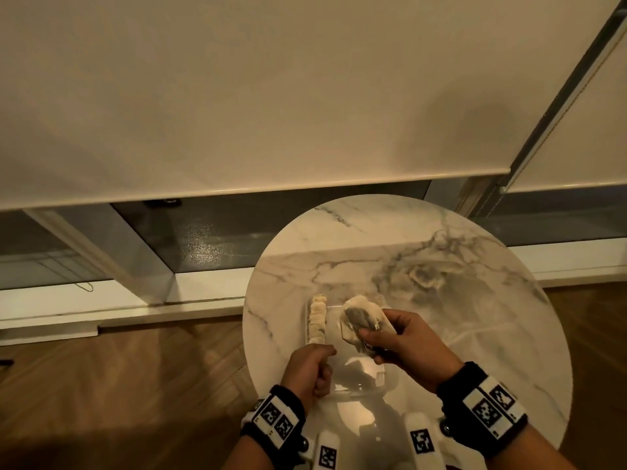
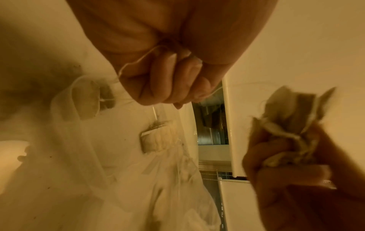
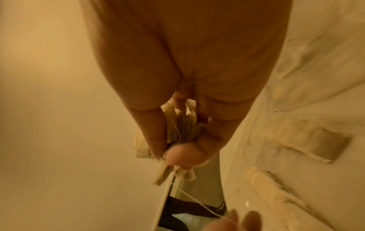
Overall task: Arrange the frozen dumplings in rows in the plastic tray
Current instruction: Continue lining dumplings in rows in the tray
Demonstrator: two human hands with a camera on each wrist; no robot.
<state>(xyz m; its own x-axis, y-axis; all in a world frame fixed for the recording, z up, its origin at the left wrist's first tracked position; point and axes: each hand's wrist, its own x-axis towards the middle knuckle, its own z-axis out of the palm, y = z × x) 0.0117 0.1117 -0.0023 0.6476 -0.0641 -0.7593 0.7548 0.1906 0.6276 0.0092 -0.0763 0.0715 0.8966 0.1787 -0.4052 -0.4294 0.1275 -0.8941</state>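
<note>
Left hand (image 1: pixel 310 369) fisted; right hand (image 1: pixel 403 340) fingers curled, clutching.

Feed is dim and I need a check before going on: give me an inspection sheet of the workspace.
Surface: round marble table.
Job's things: clear tray; one row along its left side; the pieces look like stringed sachets, not dumplings.
Clutter: nothing seen.
Hands: right hand grips a bundle of sachets over the tray; left hand pinches a string from the bundle.
Cables: blind chain, off the table.
Surroundings: blind, wood floor.
</note>
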